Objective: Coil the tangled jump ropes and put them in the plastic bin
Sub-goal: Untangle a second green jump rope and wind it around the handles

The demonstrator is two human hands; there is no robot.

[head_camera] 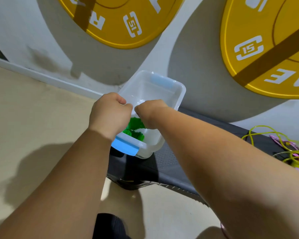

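Two yellow plates, one on the left (117, 19) and one on the right (266, 40), each marked 15, sit against the pale wall (202, 66). A dark desk (171, 163) stands on the beige floor (33, 109).

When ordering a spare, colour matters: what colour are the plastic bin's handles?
Light blue; the near handle shows it best in the head view.
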